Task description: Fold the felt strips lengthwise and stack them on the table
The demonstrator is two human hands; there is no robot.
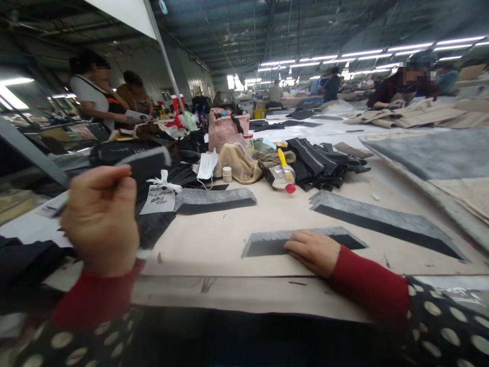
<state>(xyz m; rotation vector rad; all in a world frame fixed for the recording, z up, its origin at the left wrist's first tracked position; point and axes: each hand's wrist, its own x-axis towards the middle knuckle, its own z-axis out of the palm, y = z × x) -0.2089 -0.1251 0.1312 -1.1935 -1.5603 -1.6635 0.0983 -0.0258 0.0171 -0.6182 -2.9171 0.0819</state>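
Observation:
My left hand (101, 219) is raised at the left, above the table's near edge, thumb and forefinger pinched together; whatever may be between them is too small to make out. My right hand (313, 250) lies with its fingers on a black and grey fabric strip (267, 244) near the front of the table. Behind it to the right is a fanned stack of similar strips (382, 221). Another stack (216, 200) lies at the centre left, beside a handwritten paper tag (158, 200).
Farther back on the table (198, 250) are a yellow-handled brush (283, 159), a bottle with a red cap (290, 188), a small jar (227, 175), a face mask (207, 165), a pink bag (225, 130) and black fabric bundles (317, 158). Several people work beyond.

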